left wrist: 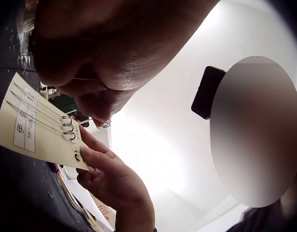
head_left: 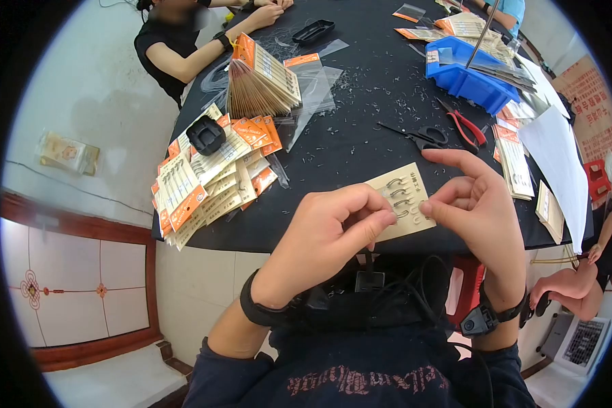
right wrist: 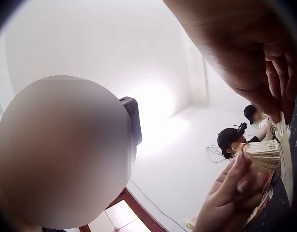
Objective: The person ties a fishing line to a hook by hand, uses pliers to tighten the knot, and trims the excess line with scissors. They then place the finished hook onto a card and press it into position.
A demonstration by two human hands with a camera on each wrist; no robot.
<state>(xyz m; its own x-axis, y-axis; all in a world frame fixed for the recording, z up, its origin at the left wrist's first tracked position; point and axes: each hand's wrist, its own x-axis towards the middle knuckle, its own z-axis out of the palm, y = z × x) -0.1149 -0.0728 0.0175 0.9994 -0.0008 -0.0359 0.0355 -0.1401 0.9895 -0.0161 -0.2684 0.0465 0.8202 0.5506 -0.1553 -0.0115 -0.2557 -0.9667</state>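
Note:
A cream card (head_left: 413, 175) with fish hooks (head_left: 399, 197) set along it and printed writing is held over the table's near edge. Thin lines run from the hooks down the card in the left wrist view. My right hand (head_left: 481, 212) pinches the card's right edge between thumb and finger. On the other side, my left hand (head_left: 330, 224) is close over the card, its thumb and forefinger pinching a small metal hook (left wrist: 107, 124). In the right wrist view the card (right wrist: 285, 159) shows nearly edge-on, beside those left fingertips.
Finished-looking cards (head_left: 204, 180) lie heaped at left under a black tray (head_left: 205, 134), with a fanned bundle (head_left: 262, 81) behind. Scissors (head_left: 421, 134), red-handled pliers (head_left: 466, 127) and a blue bin (head_left: 466, 78) stand right. Another person (head_left: 173, 51) sits across; clippings litter the black tabletop (head_left: 360, 95).

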